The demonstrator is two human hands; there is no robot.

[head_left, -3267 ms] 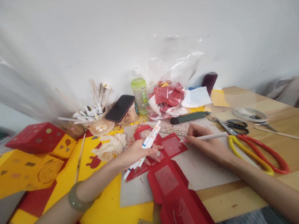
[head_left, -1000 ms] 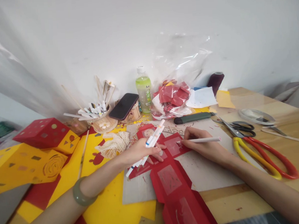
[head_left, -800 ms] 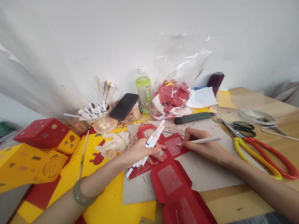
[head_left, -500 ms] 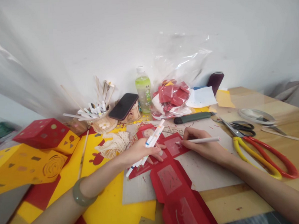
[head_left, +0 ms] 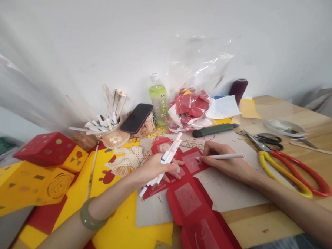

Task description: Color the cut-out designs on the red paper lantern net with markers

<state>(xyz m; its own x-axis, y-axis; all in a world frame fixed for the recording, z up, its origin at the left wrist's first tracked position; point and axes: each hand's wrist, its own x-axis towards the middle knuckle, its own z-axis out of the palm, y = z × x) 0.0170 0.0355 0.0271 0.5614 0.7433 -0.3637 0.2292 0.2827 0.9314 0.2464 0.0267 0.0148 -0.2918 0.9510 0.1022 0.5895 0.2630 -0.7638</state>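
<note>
A red paper box template (head_left: 191,182) with clear film windows lies unfolded, partly on a grey board (head_left: 233,195). My left hand (head_left: 157,167) is closed around several white marker pens (head_left: 171,150), its fingertips resting on the red paper. Between the fingers of my right hand (head_left: 226,162) is a white marker pen (head_left: 229,156), held nearly level. Its tip end is at the film window of the right-hand flap. Faint pale marks show there. A drawn face is partly visible on the upper flap, beside the left hand's pens.
Large scissors (head_left: 291,170) with red and yellow handles and a green cutter (head_left: 215,129) lie on the right. Behind stand a drink bottle (head_left: 158,102), a phone (head_left: 137,118) and a pen pot (head_left: 113,136). Patterned paper boxes (head_left: 46,149) and lace (head_left: 127,160) sit left.
Almost nothing differs. Both hands keep their places on the red paper, and the whole view has shifted very slightly.
</note>
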